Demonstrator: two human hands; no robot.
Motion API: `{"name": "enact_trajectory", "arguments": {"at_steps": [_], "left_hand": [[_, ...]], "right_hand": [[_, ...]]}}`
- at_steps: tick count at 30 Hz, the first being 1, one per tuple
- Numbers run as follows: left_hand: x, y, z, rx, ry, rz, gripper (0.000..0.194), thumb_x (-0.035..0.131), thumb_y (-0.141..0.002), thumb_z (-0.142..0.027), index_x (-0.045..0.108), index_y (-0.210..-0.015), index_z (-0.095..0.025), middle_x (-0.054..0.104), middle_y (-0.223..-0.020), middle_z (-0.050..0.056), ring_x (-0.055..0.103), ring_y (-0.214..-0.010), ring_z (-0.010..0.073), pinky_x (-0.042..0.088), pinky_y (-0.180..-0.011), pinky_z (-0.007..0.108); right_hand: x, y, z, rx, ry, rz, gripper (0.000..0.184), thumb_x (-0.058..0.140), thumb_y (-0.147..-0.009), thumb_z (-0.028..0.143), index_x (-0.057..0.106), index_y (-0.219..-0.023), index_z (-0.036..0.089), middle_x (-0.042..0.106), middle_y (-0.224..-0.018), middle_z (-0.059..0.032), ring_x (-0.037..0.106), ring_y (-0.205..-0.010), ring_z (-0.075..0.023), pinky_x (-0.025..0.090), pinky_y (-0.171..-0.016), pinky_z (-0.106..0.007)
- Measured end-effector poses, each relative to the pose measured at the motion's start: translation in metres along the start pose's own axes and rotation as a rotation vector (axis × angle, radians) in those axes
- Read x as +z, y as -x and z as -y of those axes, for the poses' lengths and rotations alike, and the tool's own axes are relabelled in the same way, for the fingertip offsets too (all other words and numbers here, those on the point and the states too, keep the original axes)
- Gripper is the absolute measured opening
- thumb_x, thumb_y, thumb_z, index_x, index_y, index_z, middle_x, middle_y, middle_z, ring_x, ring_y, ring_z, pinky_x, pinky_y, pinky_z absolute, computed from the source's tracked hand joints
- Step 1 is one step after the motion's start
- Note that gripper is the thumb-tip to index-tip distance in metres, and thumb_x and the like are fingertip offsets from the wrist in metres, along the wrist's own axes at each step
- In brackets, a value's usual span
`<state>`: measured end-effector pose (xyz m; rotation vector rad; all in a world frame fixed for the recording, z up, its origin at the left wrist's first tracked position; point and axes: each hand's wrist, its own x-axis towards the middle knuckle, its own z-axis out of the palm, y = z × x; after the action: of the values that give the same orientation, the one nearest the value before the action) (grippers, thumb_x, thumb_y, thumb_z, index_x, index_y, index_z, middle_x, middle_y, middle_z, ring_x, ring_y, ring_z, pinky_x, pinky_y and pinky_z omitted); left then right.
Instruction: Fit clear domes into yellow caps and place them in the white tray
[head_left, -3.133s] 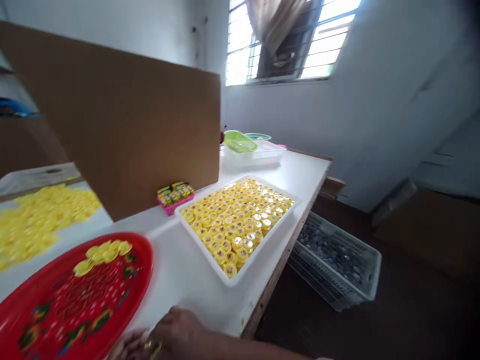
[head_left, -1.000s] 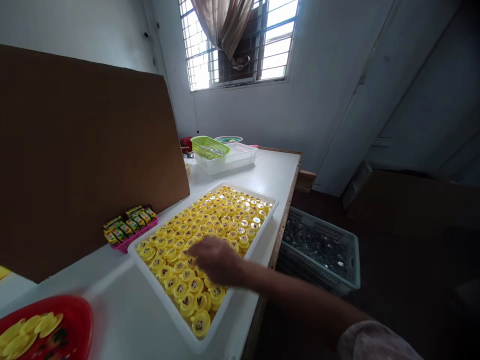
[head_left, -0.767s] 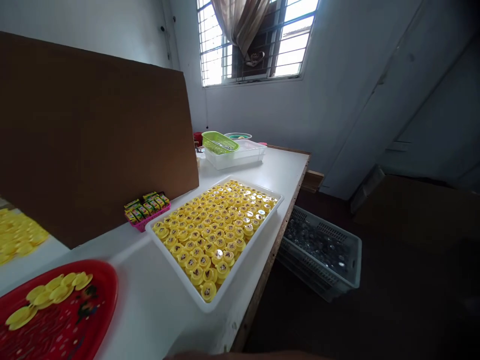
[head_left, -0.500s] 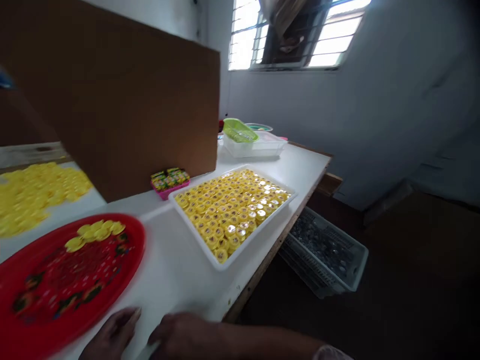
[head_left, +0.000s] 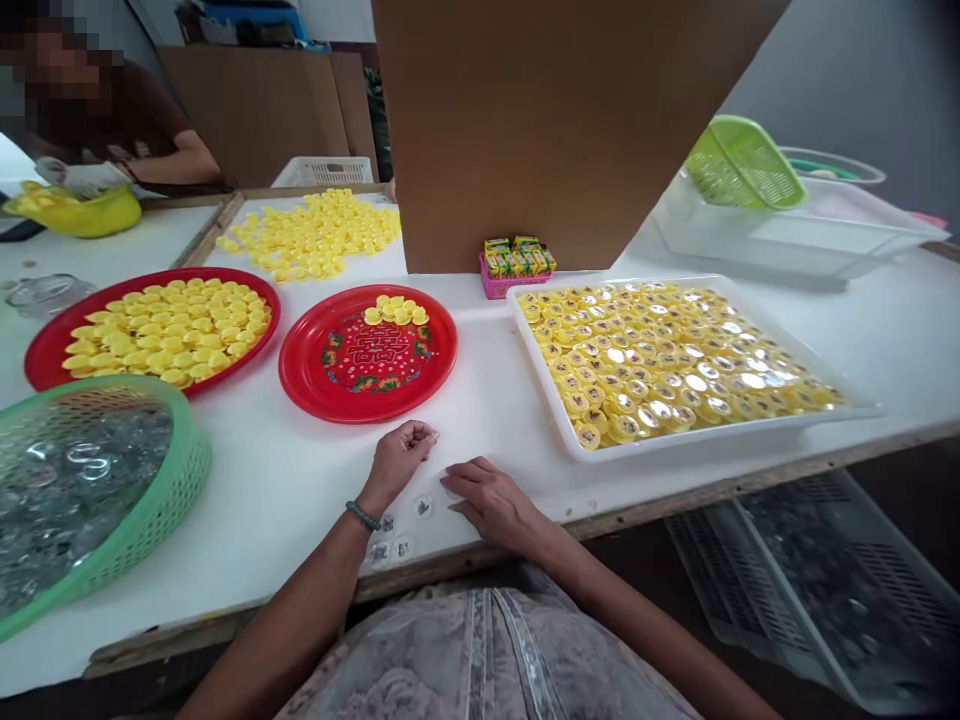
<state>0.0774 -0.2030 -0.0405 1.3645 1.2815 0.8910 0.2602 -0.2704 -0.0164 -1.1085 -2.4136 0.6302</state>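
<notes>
While the left hand (head_left: 397, 462), loosely curled, and the right hand (head_left: 491, 503), fingers flat, rest empty and apart on the white table (head_left: 480, 390), small clear printed discs (head_left: 422, 507) lie between them, just beside the left wrist.

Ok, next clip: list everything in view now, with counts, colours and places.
White tray: one, right, full of yellow caps.
Left red plate: one, heaped with yellow discs.
Middle red plate: one, few yellow discs.
Green basket: one, front left, clear discs inside.
Loose yellow discs: many, far table.
Cardboard sheet: one, brown, upright.
Pink basket: one, small packets, at cardboard's foot.
Lime-green basket: one, on a clear tub, back right.
Grey crate: one, floor, right.
Small clear discs: several, by the hands.
Co-worker: one, far left.
Left hand: curled, beaded bracelet.
Right hand: flat on the table.
</notes>
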Motion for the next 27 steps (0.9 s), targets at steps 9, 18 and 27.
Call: {"name": "enact_trajectory", "arguments": {"at_steps": [9, 18, 27], "left_hand": [[0.002, 0.009, -0.011, 0.034, 0.049, 0.159, 0.032, 0.06, -0.079, -0.043, 0.068, -0.093, -0.015, 0.063, -0.077, 0.005, 0.054, -0.066, 0.0178, 0.046, -0.062, 0.027], [0.014, 0.009, -0.012, 0.001, 0.229, 0.112, 0.027, 0.067, -0.075, -0.037, 0.068, -0.09, -0.014, 0.064, -0.067, 0.004, 0.055, -0.061, 0.0164, 0.046, -0.058, 0.025], [0.01, 0.004, -0.005, -0.074, 0.256, 0.093, 0.039, 0.066, -0.075, -0.04, 0.061, -0.103, -0.014, 0.068, -0.078, 0.007, 0.062, -0.065, 0.0194, 0.05, -0.063, 0.029]], "right_hand": [[0.011, -0.009, -0.017, 0.308, -0.249, -0.183, 0.019, 0.051, -0.085, 0.015, 0.063, -0.099, 0.018, 0.07, -0.092, -0.0054, 0.063, -0.085, -0.017, 0.048, -0.079, -0.028], [-0.001, -0.039, -0.026, 0.484, -0.63, -0.415, 0.004, 0.061, -0.075, 0.02, 0.062, -0.078, 0.018, 0.066, -0.069, -0.0002, 0.061, -0.064, -0.014, 0.048, -0.062, -0.023], [0.007, -0.044, -0.032, 0.22, -0.426, -0.396, 0.037, 0.048, -0.081, 0.009, 0.052, -0.115, 0.023, 0.066, -0.097, -0.0038, 0.062, -0.085, -0.0149, 0.05, -0.08, -0.03]]}}
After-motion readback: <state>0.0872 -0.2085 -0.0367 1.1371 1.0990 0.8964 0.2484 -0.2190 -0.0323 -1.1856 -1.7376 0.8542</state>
